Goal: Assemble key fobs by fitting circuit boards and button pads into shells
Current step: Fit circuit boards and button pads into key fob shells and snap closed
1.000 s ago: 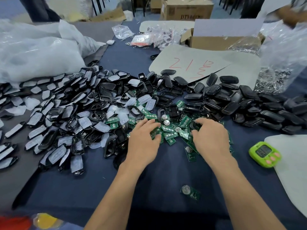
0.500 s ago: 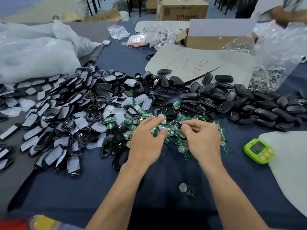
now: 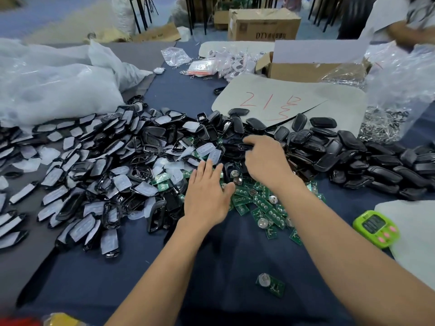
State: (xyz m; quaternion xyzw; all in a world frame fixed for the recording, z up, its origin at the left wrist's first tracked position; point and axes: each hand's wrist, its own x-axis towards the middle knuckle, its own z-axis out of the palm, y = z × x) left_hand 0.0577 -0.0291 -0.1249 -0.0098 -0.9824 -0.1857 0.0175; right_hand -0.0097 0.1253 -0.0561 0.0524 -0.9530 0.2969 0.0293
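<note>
black shell (image 3: pixel 246 147) sits pinched in the right hand (image 3: pixel 263 161), with the index finger along its top and the thumb below, at the near rim of the heap. the knuckles face up, and the forearm lies toward five o'clock, crossing over the boards (image 3: pixel 261 203). the left hand (image 3: pixel 206 194) is just beside it at eight o'clock, palm down, fingers straight and slightly spread, holding nothing. its fingertips rest where the green boards meet the white pads (image 3: pixel 209 151). the boards, many carrying a round silver cell, fan out under both wrists toward five o'clock. a lone board (image 3: pixel 270 284) lies on the blue cloth (image 3: pixel 106 278), well apart at six o'clock, between the forearms.

from the right hand toward three o'clock runs a long drift of closed shells (image 3: pixel 353 147), dark and glossy. toward nine o'clock spreads a wider drift of open frames (image 3: pixel 94 165), most with a pale pad lying in them. a green timer (image 3: pixel 376 228) with pink buttons stands at four o'clock, just beside a grey sheet (image 3: pixel 414 231). at twelve o'clock lies a grey card (image 3: pixel 270 102) with red marks, a few shells along its near edge. behind it is an open box (image 3: pixel 306 69). a clear bag of metal rings (image 3: pixel 381 123) is at two o'clock, and white bags (image 3: pixel 51 90) are at ten o'clock. another person's arm (image 3: pixel 409 31) shows at one o'clock, at the far edge.
</note>
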